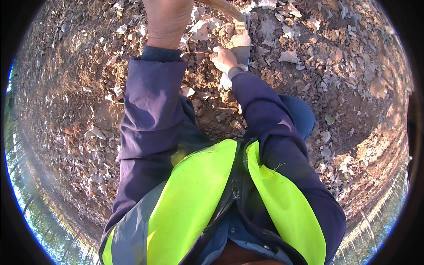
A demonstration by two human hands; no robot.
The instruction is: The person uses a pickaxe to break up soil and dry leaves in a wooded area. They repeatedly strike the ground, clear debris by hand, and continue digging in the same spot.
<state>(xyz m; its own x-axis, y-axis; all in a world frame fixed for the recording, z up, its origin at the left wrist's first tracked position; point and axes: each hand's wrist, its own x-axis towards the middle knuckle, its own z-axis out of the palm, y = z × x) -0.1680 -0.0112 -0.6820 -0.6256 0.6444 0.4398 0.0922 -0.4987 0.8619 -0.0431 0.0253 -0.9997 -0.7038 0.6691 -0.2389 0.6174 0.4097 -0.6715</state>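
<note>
At the top edge is my left hand [169, 20], seen from the wrist and back of the hand; its fingers are cut off by the frame. Just right of it, a curved wooden handle [225, 8] runs down to the soil-caked metal blade [244, 54] of a digging tool that looks like a hoe. My right hand [225, 60] is low over the dirt beside the blade's left side, fingers curled. A thin root or twig [198, 52] reaches towards its fingertips, with a bit of soil there; whether they grip it is unclear.
Crumbly soil clods [198, 71] and dry leaves [289, 57] cover the ground around the hands. My bent knee in blue trousers [299, 114] is right of my right forearm. Bare branches and greenery show at the lower rim.
</note>
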